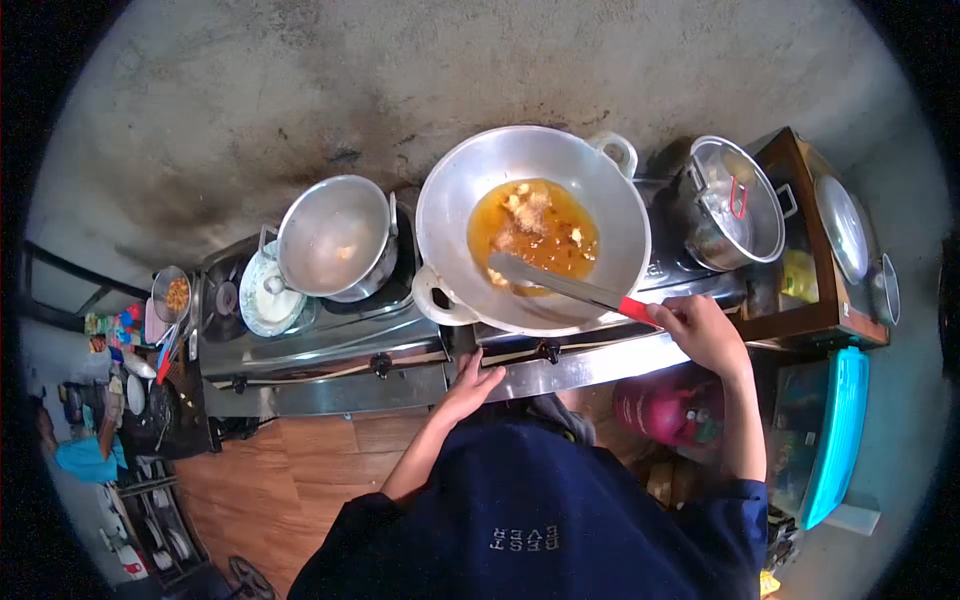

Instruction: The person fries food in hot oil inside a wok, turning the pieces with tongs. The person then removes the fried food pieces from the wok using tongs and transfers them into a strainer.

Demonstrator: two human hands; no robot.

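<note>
On the stove's right half, wok (pixel 447 205): sits close to the front edge of the stove (pixel 320 362), holding brown-gold oil (pixel 484 228).
Frying pieces (pixel 527 208): a few pale golden clumps lie in the oil among small darker bits; frying looks under way, not finished.
Right hand (pixel 705 335): closed around the red end of a long metal utensil (pixel 565 282), whose tip reaches into the oil.
Left hand (pixel 467 392): fingers loosely spread at the front edge, with nothing visible in its grasp.
Done so far: the oil is poured and pieces are in it.
Left over: those pieces have yet to come out; the utensil shows no lifted piece.
Strainer (pixel 155 297): brown bits lie in it, beyond the stove's left edge; whether they came from this wok, I cannot tell.
</note>
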